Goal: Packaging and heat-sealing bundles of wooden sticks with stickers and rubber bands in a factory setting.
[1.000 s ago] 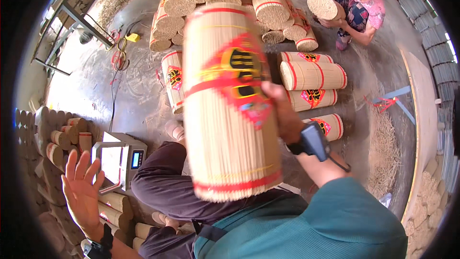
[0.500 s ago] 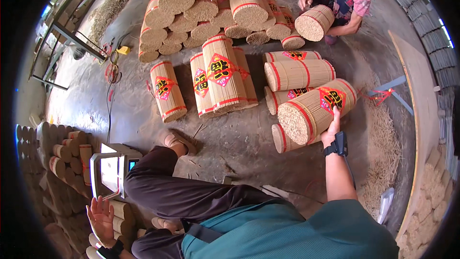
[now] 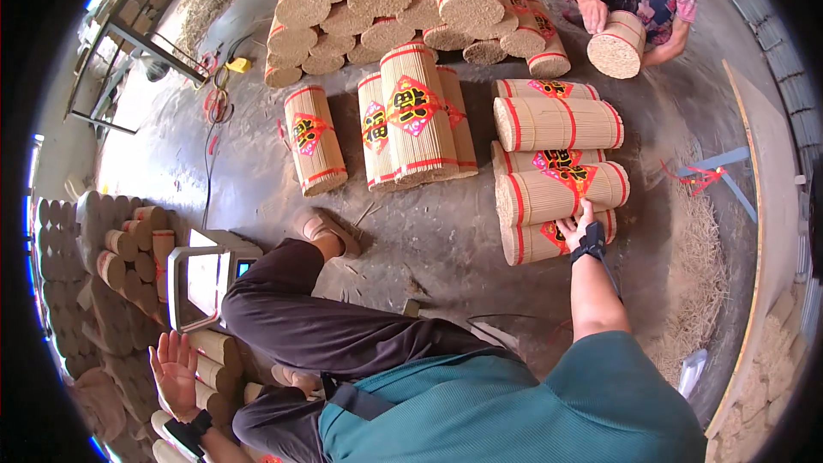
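Right hand, fingers spread, touches upper bundle; best steady it against lower bundle so nothing rolls; left hand empty, fingers apart.

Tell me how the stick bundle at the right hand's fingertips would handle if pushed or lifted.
Pushed sideways, the stick bundle would probably roll, being round and lying on its side. It should feel stiff and perhaps heavy for its size, since its thin sticks look tightly packed. The red bands around it would likely keep it together when lifted.
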The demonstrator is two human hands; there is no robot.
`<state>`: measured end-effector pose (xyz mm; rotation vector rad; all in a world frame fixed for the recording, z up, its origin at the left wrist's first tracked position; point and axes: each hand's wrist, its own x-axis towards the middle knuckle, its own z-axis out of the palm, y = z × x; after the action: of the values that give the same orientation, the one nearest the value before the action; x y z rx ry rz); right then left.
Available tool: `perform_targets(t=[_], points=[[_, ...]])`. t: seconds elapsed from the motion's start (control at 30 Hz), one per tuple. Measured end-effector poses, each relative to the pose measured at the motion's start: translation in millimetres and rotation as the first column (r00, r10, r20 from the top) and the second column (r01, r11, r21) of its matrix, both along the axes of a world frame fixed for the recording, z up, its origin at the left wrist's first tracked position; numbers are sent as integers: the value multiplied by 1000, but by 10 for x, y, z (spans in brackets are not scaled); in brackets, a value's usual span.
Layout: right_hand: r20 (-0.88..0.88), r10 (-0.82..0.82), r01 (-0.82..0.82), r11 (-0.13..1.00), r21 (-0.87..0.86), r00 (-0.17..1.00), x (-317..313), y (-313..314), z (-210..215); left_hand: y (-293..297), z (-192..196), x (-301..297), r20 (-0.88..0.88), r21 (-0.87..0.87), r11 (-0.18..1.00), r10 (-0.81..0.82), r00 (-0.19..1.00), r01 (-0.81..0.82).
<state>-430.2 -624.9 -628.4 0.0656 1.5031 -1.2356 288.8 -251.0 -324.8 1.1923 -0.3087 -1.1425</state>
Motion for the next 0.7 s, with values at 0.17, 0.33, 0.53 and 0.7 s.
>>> perform_targets(t=[0.17,0.33,0.53,0.7], points=[[-68,242,-215,936,277,968,-63,58,101,301,-55,43,-11,-32,996,79,997,-79],[113,652,-661,735,152,750,901,399,633,1474,-242,204,-29,-216,957,193,981,-195],[190,924,-842,381,-382,332,2634,451,1836,2430,-503,-40,16,57,561,827,562,-826],[51,986,-664,-68,-744,-158,3902,558,2854,3809,-875,-609,195,199,13,979,53,-980]])
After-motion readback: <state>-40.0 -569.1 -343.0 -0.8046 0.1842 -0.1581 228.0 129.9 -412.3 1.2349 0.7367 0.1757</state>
